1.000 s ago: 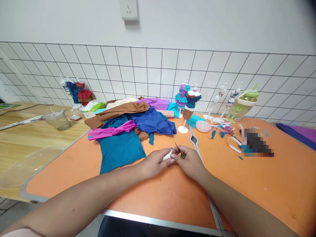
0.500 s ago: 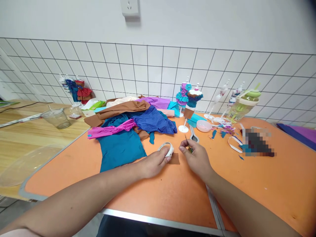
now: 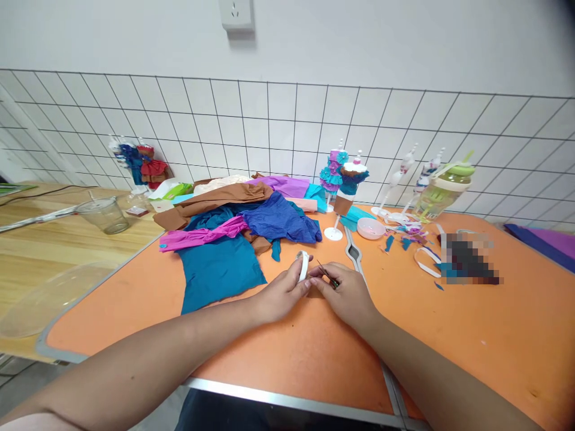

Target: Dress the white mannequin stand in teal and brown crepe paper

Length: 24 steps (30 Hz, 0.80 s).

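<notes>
One white roll (image 3: pixel 304 266) is resting clasped in the left hand (image 3: pixel 279 296), near centre; the right hand (image 3: pixel 349 293) is pinching a slim tool (image 3: pixel 328 275), whose tip, if slipping, could be scratching the roll.

Orange table (image 3: pixel 265 353) has a messy heap of colored sheets (image 3: pixel 283 220) dumped on it, plus a small pink bowl (image 3: pixel 371 234) and some blue scraps (image 3: pixel 389 243).

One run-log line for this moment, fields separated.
left hand: grips white roll; right hand: holds thin pointed tool; hands: close together; beneath: orange table
</notes>
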Tool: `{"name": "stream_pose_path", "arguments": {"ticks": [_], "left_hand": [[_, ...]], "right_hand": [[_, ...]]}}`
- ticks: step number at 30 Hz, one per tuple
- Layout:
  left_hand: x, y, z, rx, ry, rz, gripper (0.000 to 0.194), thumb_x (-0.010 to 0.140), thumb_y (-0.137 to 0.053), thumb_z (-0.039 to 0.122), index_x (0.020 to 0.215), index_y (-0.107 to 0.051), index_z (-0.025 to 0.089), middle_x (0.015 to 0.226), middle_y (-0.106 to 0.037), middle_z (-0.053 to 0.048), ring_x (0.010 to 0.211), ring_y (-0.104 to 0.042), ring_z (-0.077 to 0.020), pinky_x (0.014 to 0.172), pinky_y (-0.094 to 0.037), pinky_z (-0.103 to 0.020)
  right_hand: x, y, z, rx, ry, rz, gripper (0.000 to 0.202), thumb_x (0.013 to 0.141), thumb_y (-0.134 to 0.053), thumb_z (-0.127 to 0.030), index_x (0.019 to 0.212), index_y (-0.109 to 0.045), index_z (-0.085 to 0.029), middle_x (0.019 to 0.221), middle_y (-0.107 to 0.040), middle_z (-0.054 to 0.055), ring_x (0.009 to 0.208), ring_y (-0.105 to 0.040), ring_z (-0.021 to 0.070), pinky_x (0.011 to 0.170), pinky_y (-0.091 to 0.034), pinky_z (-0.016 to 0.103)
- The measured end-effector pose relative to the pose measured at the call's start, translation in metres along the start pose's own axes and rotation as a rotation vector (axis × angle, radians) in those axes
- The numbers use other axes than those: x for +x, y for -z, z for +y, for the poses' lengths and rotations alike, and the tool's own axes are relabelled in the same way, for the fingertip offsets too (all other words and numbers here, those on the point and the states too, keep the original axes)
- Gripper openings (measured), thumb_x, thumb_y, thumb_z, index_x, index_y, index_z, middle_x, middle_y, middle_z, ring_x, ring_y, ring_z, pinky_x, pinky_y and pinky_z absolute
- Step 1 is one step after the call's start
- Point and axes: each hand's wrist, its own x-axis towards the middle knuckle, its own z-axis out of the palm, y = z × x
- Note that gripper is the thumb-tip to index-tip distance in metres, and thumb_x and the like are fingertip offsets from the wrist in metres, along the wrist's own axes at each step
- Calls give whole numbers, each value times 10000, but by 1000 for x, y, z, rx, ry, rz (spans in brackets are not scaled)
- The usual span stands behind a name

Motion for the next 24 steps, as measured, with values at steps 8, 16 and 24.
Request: {"name": "stream_pose_path", "arguments": {"ticks": [8, 16, 24], "left_hand": [[0, -7, -7, -418, -86, -56, 701, 906, -558, 400, 1493, -242, 181, 963, -570, -50, 854, -524, -151, 845, -414, -329], [-5, -7, 3, -433, -67, -104, 740, 920, -544, 413, 1532, -158, 253, 1374, -511, -135, 1248, -486, -238, 1083, -323, -439], [-3, -6, -2, -430, -76, -140, 754, 921, -543, 424, 1534, -147, 233, 1434, -473, -155, 1317, -453, -254, 1111, -294, -443]], "right_hand": [[-5, -1, -2, -61, 94, 130, 130, 883, -577, -255, 937, -694, -244, 896, -723, 27, 821, -665, 182, 724, -488, 273], [-6, 1, 2, -154, 177, 108, 159, 896, -544, -285, 919, -693, -235, 891, -730, 44, 797, -669, 184, 696, -487, 274], [-4, 0, 0, -210, 104, 149, 75, 814, -579, -240, 815, -650, -215, 771, -675, 14, 698, -615, 161, 607, -417, 253]]}}
